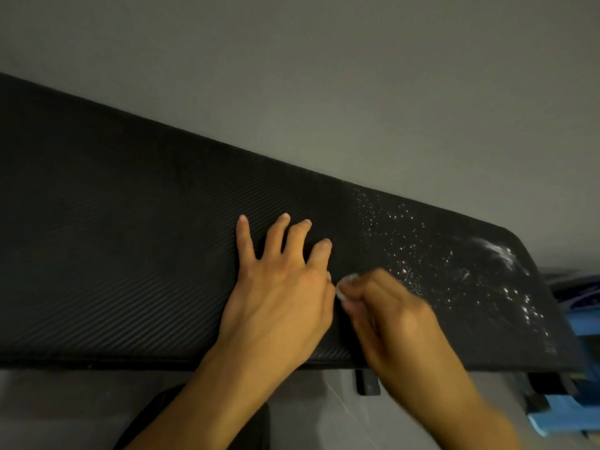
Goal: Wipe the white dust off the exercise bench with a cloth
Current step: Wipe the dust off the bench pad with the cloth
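My left hand (279, 287) lies flat and open on the black bench (130, 238), palm down, 4 fingers (243, 235) spread toward the far edge and the thumb tucked in on the right side. My right hand (386, 310) is just beside it, nearly touching at the thumb, curled loosely with the fingertips (349, 282) bent down to the ribbed pad; it is blurred, and I cannot tell whether it grips anything. The tips of those fingers look whitish. The cloth is not something I can make out here. The white dust (454, 264) lies to the right of both hands, scattered as bright specks across the right end of the bench, with a thicker smear near the far right corner (496, 251). The pad under and to the left of my left hand looks clean and dark. Beyond the bench is a plain grey wall (324, 76). Past the bench's right end something blue (578, 414) sits lower down.
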